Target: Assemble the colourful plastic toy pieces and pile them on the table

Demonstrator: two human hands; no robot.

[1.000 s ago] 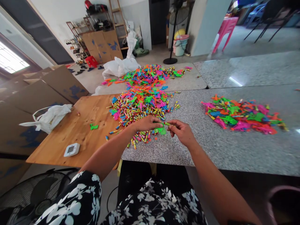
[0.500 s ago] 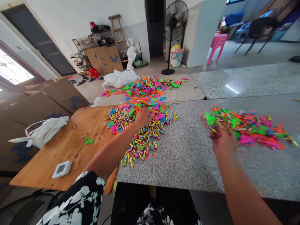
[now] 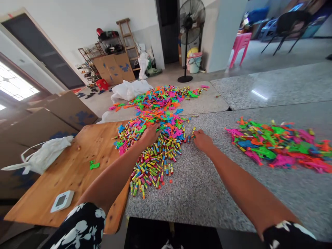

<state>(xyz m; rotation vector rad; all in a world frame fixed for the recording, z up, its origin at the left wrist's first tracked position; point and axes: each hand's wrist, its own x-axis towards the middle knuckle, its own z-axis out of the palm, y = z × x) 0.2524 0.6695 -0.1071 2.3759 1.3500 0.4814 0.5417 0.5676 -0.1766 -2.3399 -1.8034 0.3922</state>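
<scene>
A big heap of small tubes (image 3: 153, 162) and bright plastic toys (image 3: 176, 133) lies in the middle of the frame. The tubes are mostly yellow, with bits of pink, green and blue, and they spill down toward the lower middle. The toys are pink, orange, green and blue, and they lie thickest at the top of the heap.

The left hand (image 3: 150, 134) reaches into the upper part of the heap. Its fingertips are down among the toys, so one cannot tell if they are apart or pinching something. The right hand (image 3: 202, 141) is at the heap's right edge, by a few loose tubes. Its fingers are bent close to a yellow tube (image 3: 193, 130), but one cannot tell if they grip it.

The heap sits on a speckled gray table (image 3: 202, 186). On the right side of the frame is another pile of toys (image 3: 277, 147). A third pile (image 3: 163, 97) is above the middle, next to a white bag (image 3: 129, 90).

At the lower left is a wooden table (image 3: 77, 173). One green toy (image 3: 94, 165) lies on it, near a white gadget (image 3: 62, 200) with a gray screen. Brown boxes (image 3: 70, 110) stand at the left. A tall fan (image 3: 188, 22) stands at the top, and a pink stool (image 3: 240, 45) is at the upper right.
</scene>
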